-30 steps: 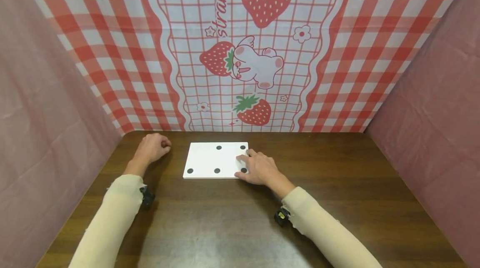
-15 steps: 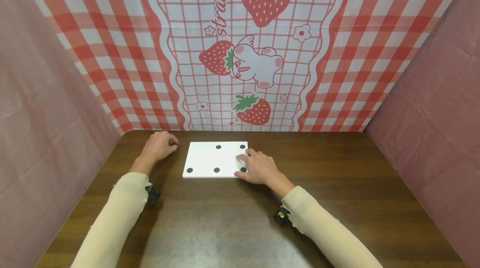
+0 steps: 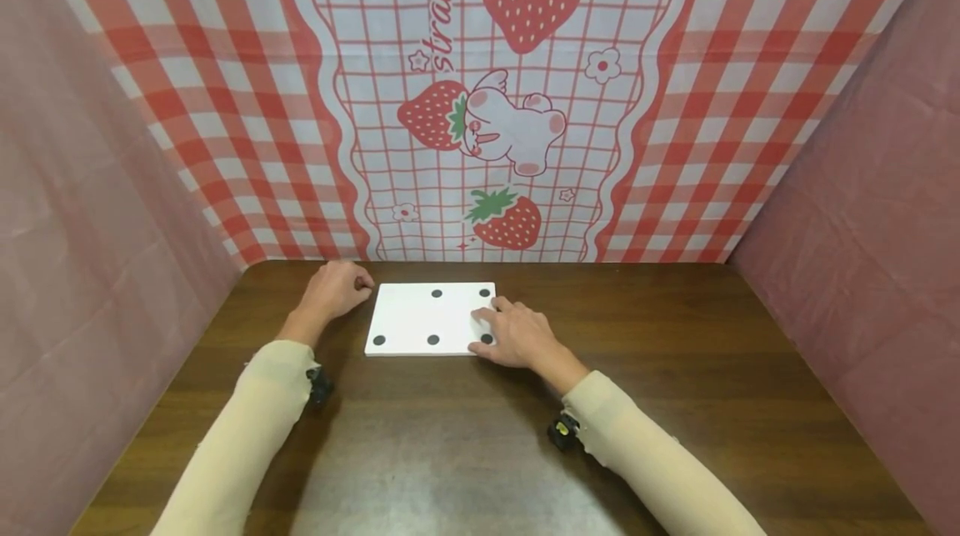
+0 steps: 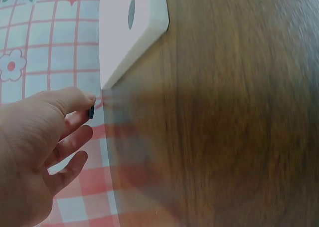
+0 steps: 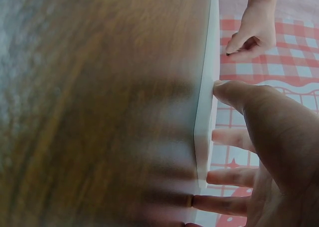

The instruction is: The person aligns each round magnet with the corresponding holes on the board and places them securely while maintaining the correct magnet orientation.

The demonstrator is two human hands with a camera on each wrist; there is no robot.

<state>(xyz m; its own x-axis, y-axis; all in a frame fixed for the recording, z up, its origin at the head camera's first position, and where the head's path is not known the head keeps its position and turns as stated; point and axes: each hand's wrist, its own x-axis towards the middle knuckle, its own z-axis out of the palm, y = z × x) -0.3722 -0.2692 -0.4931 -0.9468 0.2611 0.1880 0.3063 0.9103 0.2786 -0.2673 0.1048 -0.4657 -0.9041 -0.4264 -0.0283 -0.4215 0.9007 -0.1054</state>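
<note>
A white rectangular board point(image 3: 405, 315) lies flat on the table, with several black round discs point(image 3: 432, 340) along its front and back edges. My left hand point(image 3: 335, 289) is just left of the board's back left corner, apart from it. In the left wrist view, its thumb and index finger pinch a small black disc point(image 4: 91, 111), seen edge-on. On the board's right end rests my right hand point(image 3: 517, 336), its fingers spread and touching the board, partly covering the front right disc. The right wrist view shows the thumb point(image 5: 234, 92) on the board's surface.
The brown wooden table point(image 3: 465, 436) spreads around the board. Behind it hangs a red-and-white checked cloth point(image 3: 270, 102) with strawberry prints. Pink drapes point(image 3: 862, 144) close off both sides. Each wrist carries a small black camera point(image 3: 561, 433).
My left hand has moved right, from farther left on the table to close beside the board's back left corner. The right hand and the board have stayed in place.
</note>
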